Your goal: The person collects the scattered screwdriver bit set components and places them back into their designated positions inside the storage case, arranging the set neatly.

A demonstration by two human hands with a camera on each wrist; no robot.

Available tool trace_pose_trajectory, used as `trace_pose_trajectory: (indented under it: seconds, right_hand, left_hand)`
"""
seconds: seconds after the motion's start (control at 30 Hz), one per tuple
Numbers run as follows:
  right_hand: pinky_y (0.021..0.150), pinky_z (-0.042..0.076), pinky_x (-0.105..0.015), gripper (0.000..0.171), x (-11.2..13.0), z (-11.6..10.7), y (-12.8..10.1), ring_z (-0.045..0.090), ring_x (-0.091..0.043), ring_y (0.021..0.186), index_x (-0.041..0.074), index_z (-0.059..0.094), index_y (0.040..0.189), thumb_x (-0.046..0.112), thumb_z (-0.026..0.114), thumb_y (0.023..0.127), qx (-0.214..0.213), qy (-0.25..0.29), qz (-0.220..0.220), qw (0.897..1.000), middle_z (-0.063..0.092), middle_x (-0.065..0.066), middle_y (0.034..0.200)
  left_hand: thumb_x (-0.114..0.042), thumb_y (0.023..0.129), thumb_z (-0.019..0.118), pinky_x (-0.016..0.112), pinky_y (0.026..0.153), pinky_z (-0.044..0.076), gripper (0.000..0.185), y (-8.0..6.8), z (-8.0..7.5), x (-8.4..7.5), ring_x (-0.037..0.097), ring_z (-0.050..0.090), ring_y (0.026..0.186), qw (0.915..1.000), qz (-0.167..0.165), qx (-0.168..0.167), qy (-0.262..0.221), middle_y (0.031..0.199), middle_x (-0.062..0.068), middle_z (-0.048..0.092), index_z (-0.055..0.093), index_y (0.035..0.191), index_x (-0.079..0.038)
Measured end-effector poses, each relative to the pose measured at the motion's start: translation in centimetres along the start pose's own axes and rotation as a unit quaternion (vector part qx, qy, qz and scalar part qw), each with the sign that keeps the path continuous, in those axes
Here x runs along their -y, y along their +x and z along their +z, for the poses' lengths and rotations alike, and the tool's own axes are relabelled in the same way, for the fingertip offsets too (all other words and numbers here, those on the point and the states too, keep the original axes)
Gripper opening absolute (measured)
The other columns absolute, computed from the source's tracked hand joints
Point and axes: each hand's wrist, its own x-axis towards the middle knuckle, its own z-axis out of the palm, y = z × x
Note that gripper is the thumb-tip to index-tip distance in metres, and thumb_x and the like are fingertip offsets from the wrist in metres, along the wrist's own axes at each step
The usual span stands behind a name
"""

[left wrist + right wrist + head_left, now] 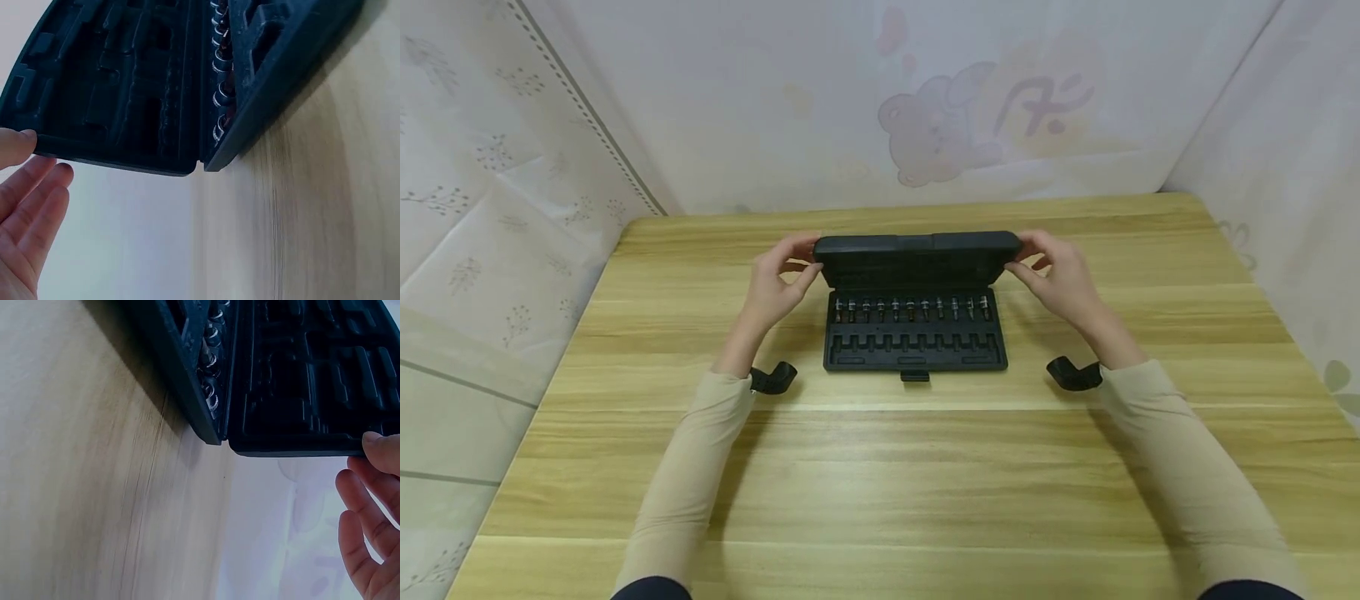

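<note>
A light wooden table [880,467] with pale, streaked grain ran from the near edge to a far edge that met draped white sheeting. A black tool case [914,333] lay directly on it, toward the far middle, its base flat on the wood and its lid raised at the far side. A row of metal sockets [910,308] sat in the far part of the base. A small latch tab [914,377] stuck out from the case's near edge.
</note>
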Motion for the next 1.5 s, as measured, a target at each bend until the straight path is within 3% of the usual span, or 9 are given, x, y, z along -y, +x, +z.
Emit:
trace_pose_trajectory:
  seconds: [0.1,0.23,0.53,0.9,1.27,1.37,1.5]
  right_hand:
    - [0.059,0.045,-0.024,0.031,0.1,-0.3,-0.4,0.062,-0.024,0.077,-0.004,0.064,0.106,-0.007,0.072,0.076,0.004,-0.025,-0.026,0.999,0.067,-0.015,0.086]
    - [0.057,0.047,-0.035,0.033,0.4,-0.6,-1.0,0.063,-0.027,0.077,-0.003,0.065,0.106,-0.008,0.074,0.075,0.011,-0.054,-0.056,0.997,0.067,-0.015,0.087]
    - [0.055,0.049,-0.038,0.037,1.3,-1.3,-2.4,0.063,-0.027,0.075,-0.003,0.065,0.104,-0.010,0.075,0.070,0.040,-0.068,-0.090,0.993,0.068,-0.016,0.088]
    - [0.057,0.048,-0.041,0.042,2.6,-1.7,-4.1,0.060,-0.029,0.076,-0.001,0.065,0.103,-0.008,0.077,0.064,0.070,-0.105,-0.122,0.984,0.066,-0.015,0.087]
    - [0.057,0.050,-0.045,0.052,3.8,-1.6,-5.7,0.062,-0.032,0.071,-0.002,0.062,0.108,0.002,0.082,0.060,0.105,-0.142,-0.157,0.972,0.068,-0.017,0.086]
    - [0.056,0.050,-0.044,0.046,4.0,-1.5,-6.2,0.060,-0.030,0.068,-0.001,0.061,0.110,0.032,0.074,0.080,0.112,-0.142,-0.156,0.971,0.066,-0.016,0.084]
    - [0.056,0.050,-0.041,0.050,4.4,-1.4,-6.7,0.056,-0.023,0.062,-0.002,0.061,0.111,0.037,0.072,0.081,0.133,-0.141,-0.144,0.970,0.064,-0.013,0.079]
  left_hand:
    - [0.013,0.080,0.066,0.046,0.065,0.054,0.032,-0.5,-0.1,0.9,0.035,0.063,0.082,0.9998,0.014,0.011,0.003,0.094,0.023,0.065,0.060,0.111,0.010]
    - [0.010,0.080,0.066,0.047,0.066,0.054,0.029,-1.1,-0.5,0.7,0.033,0.064,0.084,0.9992,0.029,0.028,0.008,0.096,0.021,0.066,0.062,0.109,0.007]
    - [0.011,0.076,0.069,0.040,0.068,0.055,0.032,-2.6,-1.3,-0.6,0.029,0.065,0.083,0.9919,0.058,0.084,0.075,0.098,0.018,0.067,0.062,0.106,0.005]
    - [0.008,0.074,0.073,0.035,0.071,0.054,0.035,-4.3,-1.4,-2.6,0.028,0.065,0.083,0.9714,0.066,0.140,0.180,0.101,0.016,0.066,0.061,0.107,0.002]
    - [0.009,0.069,0.072,0.031,0.050,0.045,0.042,-5.7,-1.1,-3.8,0.025,0.064,0.078,0.9501,0.073,0.189,0.237,0.109,0.012,0.063,0.060,0.108,-0.001]
    - [0.009,0.072,0.068,0.029,0.049,0.045,0.039,-6.0,-1.1,-4.0,0.024,0.064,0.079,0.9462,0.069,0.205,0.241,0.111,0.012,0.062,0.061,0.109,0.000]
    - [0.010,0.074,0.065,0.030,0.052,0.048,0.034,-6.4,-0.8,-4.0,0.026,0.064,0.086,0.9446,0.067,0.207,0.246,0.110,0.014,0.063,0.063,0.107,0.000]
